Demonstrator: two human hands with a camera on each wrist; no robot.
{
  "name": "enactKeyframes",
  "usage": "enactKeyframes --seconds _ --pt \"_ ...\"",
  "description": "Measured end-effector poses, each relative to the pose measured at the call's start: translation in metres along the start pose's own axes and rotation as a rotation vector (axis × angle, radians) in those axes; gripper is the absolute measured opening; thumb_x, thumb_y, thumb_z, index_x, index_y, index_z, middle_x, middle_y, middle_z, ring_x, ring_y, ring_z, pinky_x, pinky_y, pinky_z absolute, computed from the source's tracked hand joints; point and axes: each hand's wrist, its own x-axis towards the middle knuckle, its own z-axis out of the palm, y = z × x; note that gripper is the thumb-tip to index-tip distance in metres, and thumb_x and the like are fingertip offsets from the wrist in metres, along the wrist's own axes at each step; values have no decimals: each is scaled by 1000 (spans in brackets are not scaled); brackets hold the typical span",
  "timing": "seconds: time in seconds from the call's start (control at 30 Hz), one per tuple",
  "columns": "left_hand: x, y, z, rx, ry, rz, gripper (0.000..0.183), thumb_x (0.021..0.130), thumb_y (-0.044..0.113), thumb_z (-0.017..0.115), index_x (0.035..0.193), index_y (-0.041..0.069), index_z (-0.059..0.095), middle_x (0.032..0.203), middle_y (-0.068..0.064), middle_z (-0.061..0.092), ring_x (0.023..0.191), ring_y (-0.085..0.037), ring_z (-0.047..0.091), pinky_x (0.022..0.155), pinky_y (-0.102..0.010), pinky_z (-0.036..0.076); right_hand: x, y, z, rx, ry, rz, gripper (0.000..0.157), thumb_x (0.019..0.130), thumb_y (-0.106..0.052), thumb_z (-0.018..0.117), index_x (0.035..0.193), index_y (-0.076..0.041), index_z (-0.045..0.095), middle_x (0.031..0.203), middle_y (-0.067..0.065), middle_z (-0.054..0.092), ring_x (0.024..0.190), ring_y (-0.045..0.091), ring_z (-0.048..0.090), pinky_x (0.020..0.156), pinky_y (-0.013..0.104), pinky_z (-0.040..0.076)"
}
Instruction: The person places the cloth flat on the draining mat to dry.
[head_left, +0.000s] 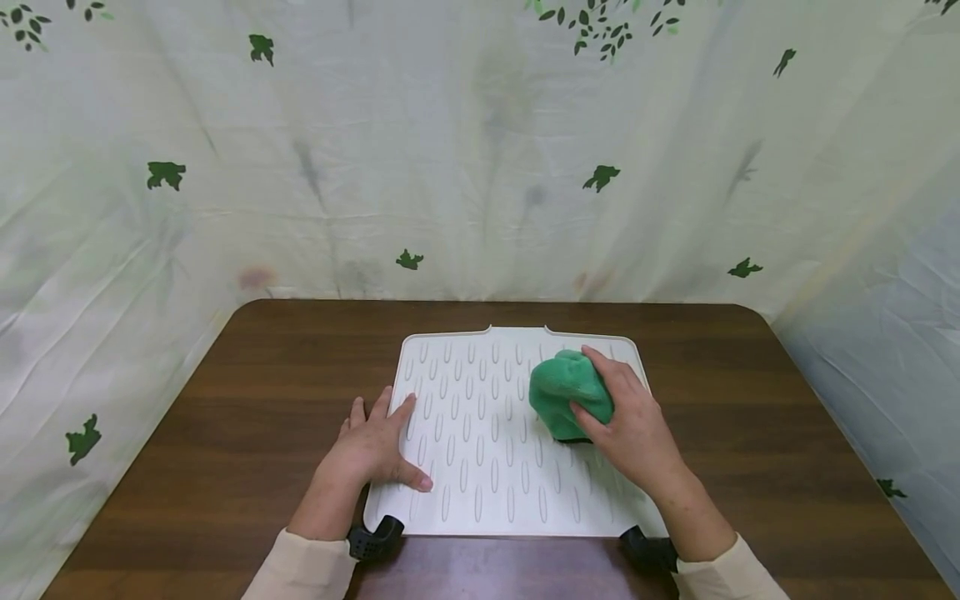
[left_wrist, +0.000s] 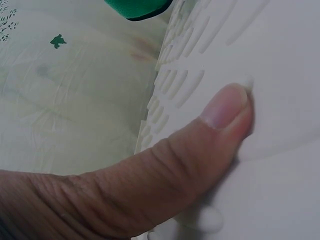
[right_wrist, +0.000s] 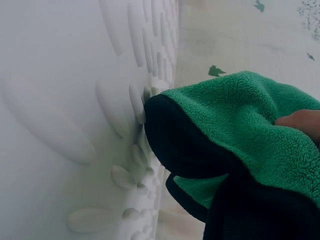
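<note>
A white board [head_left: 480,467] with rows of raised long ovals lies on the brown table. My left hand [head_left: 375,446] rests at its left edge, fingers spread. In the left wrist view the thumb [left_wrist: 170,170] presses on the white surface. My right hand [head_left: 637,425] grips a bunched green cloth [head_left: 566,387] over the right half of the board. Up close in the right wrist view, the cloth [right_wrist: 225,115] is fluffy with a dark edging, and that edge is right at the ovals. Part of my right fingers is hidden by the cloth.
The brown wooden table [head_left: 300,358] has rounded far corners. Behind it hangs a pale curtain [head_left: 450,167] with green leaf shapes. Black wrist cameras [head_left: 377,537] sit by both wrists, over the board's near corners.
</note>
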Motion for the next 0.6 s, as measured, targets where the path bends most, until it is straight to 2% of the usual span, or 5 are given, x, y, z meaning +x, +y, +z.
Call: enactKeyframes --seconds 0.6 --pt "-1 1 -1 -4 5 17 135 53 52 99 163 17 29 171 -24 8 150 -64 3 115 -76 23 -2 -6 4 1 -23 -16 81 84 -15 85 153 -18 44 137 12 58 121 32 60 97 54 55"
